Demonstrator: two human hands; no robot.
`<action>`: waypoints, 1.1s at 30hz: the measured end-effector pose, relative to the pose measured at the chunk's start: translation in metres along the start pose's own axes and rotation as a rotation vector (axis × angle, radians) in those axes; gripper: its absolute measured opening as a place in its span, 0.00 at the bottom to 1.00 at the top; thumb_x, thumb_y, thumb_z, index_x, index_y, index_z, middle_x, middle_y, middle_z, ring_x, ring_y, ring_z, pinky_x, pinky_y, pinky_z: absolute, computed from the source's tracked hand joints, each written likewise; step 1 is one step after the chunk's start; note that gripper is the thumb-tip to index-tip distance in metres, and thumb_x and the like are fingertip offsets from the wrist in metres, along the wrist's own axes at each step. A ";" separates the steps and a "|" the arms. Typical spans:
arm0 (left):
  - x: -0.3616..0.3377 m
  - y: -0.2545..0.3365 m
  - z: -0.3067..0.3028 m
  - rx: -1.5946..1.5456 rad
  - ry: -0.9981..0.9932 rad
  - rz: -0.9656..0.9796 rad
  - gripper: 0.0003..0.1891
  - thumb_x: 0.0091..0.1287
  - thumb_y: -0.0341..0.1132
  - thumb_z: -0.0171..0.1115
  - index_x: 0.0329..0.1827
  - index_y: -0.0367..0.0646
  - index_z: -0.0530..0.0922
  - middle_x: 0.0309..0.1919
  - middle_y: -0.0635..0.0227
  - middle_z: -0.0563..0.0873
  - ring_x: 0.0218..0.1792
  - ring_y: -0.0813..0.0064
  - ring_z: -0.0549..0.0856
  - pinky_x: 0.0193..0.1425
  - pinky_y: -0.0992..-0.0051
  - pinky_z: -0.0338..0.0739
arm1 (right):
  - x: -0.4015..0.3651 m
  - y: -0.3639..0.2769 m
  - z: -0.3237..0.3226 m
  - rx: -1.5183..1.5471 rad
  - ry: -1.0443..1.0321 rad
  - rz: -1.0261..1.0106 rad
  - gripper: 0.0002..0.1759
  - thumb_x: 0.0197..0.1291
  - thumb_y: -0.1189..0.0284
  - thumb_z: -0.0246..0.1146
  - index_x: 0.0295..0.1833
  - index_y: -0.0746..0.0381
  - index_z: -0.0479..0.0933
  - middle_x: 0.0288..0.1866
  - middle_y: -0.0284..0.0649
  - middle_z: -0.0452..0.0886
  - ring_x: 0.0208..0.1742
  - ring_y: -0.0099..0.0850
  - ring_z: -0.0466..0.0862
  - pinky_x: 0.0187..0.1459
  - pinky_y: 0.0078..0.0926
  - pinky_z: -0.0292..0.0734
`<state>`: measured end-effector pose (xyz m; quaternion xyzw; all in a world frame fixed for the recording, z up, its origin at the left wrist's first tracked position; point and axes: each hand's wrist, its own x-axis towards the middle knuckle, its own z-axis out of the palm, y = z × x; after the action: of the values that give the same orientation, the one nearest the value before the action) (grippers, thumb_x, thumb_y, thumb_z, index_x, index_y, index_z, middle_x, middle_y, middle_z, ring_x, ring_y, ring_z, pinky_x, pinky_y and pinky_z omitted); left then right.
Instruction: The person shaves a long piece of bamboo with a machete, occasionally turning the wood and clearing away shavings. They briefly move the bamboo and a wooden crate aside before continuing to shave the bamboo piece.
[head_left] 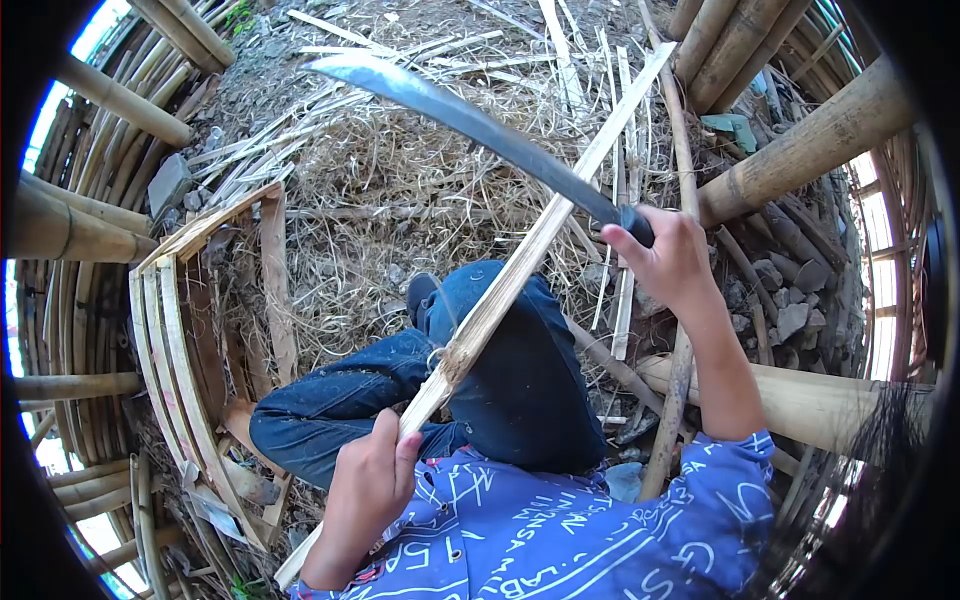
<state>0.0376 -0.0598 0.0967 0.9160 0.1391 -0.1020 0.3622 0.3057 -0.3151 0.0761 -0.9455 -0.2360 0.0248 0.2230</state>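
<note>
My left hand (368,480) grips a long split bamboo strip (520,270) near its lower end; the strip slants up and to the right across my blue-jeaned knee (500,350). My right hand (665,265) is closed on the dark handle of a long curved machete (470,120). Its blade is raised, pointing up and to the left above the strip, and crosses the strip close to my right hand. A thin peeled fibre curls off the strip at my knee.
Dry shavings and several loose bamboo slats (420,170) cover the ground ahead. A curved frame of bamboo strips (175,330) stands at my left. Thick bamboo poles (810,145) cross at the right and lie stacked around the edges.
</note>
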 end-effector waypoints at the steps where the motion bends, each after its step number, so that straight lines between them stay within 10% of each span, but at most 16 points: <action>1: -0.004 0.002 -0.001 -0.004 -0.011 -0.045 0.13 0.74 0.37 0.53 0.34 0.37 0.66 0.18 0.47 0.75 0.23 0.41 0.78 0.26 0.51 0.68 | 0.004 0.004 -0.001 -0.018 0.013 0.009 0.41 0.57 0.28 0.52 0.23 0.58 0.77 0.14 0.37 0.76 0.21 0.37 0.82 0.28 0.35 0.77; 20: -0.030 -0.015 -0.015 -0.011 -0.051 -0.127 0.14 0.74 0.37 0.50 0.33 0.37 0.66 0.17 0.46 0.74 0.24 0.40 0.77 0.27 0.52 0.67 | 0.071 0.071 0.004 -0.067 0.115 0.122 0.46 0.54 0.24 0.47 0.22 0.59 0.79 0.18 0.41 0.79 0.28 0.38 0.86 0.32 0.37 0.78; 22: -0.035 -0.008 -0.022 0.178 -0.242 -0.418 0.15 0.74 0.35 0.50 0.58 0.44 0.79 0.40 0.52 0.85 0.33 0.58 0.82 0.35 0.60 0.74 | 0.075 0.078 0.007 -0.079 0.131 0.120 0.45 0.55 0.26 0.48 0.23 0.61 0.78 0.18 0.42 0.78 0.26 0.39 0.84 0.32 0.38 0.77; 26: -0.046 -0.024 -0.013 0.233 -0.215 -0.388 0.16 0.75 0.34 0.46 0.58 0.43 0.80 0.39 0.56 0.84 0.30 0.65 0.79 0.31 0.65 0.72 | 0.080 0.076 0.008 -0.065 0.145 0.105 0.45 0.56 0.27 0.49 0.23 0.62 0.78 0.18 0.43 0.77 0.26 0.40 0.83 0.33 0.39 0.76; 28: -0.059 -0.055 0.003 1.092 -0.005 0.250 0.18 0.75 0.35 0.46 0.60 0.37 0.78 0.36 0.55 0.83 0.26 0.65 0.76 0.28 0.67 0.70 | 0.081 0.073 0.004 -0.073 0.138 0.127 0.45 0.55 0.26 0.48 0.23 0.61 0.78 0.19 0.43 0.78 0.27 0.40 0.83 0.34 0.39 0.77; 29: -0.064 -0.058 0.003 1.096 -0.007 0.254 0.18 0.75 0.35 0.46 0.60 0.37 0.78 0.36 0.55 0.83 0.26 0.65 0.76 0.28 0.67 0.70 | 0.082 0.072 0.003 -0.079 0.126 0.146 0.46 0.55 0.25 0.48 0.23 0.61 0.78 0.20 0.43 0.79 0.28 0.41 0.84 0.34 0.38 0.77; 33: -0.051 -0.034 -0.014 0.551 -0.206 -0.188 0.18 0.75 0.34 0.47 0.60 0.34 0.76 0.36 0.57 0.84 0.26 0.65 0.76 0.28 0.68 0.70 | 0.092 0.095 0.009 -0.134 0.174 0.149 0.47 0.53 0.22 0.44 0.22 0.59 0.77 0.19 0.40 0.79 0.29 0.39 0.85 0.34 0.39 0.77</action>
<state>-0.0202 -0.0352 0.0995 0.9477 0.1527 -0.2613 0.1014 0.4268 -0.3444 0.0328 -0.9717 -0.1460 -0.0564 0.1767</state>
